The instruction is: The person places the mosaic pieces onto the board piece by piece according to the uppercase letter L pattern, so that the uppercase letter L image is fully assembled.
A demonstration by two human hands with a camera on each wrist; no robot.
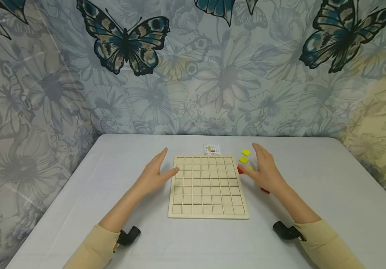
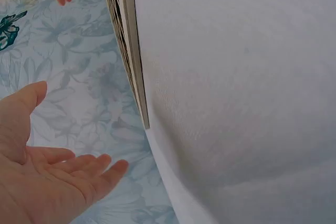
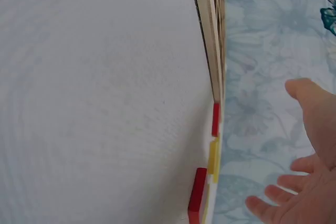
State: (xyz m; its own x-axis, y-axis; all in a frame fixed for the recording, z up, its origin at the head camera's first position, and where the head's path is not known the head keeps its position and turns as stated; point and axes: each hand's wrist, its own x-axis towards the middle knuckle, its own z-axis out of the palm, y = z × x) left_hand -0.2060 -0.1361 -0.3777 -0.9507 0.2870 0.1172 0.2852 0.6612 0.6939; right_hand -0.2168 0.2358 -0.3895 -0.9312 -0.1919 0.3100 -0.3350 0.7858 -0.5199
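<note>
A pale wooden grid board (image 1: 208, 216) with rows of square recesses lies flat on the table. My left hand (image 1: 154, 175) hovers at its left edge, fingers extended and thumb toward the board, holding nothing. On the other side my right hand (image 1: 267, 172) is held over the small tiles, its fingers also straight and nothing in them. Beside the board's right edge are yellow tiles (image 1: 243, 160) and a red tile (image 1: 240, 170). Another red tile (image 1: 265, 190) sits partly under the right hand, which hides some of the pieces. In the right wrist view, red and yellow tiles (image 3: 197, 195) appear edge-on.
A small card (image 1: 211, 149) printed with a grid and coloured marks lies behind the board. White cloth covers the table (image 1: 112, 160). Butterfly-patterned fabric (image 1: 179, 93) hangs behind and at the sides. A black wrist device (image 1: 129, 236) is strapped on each forearm.
</note>
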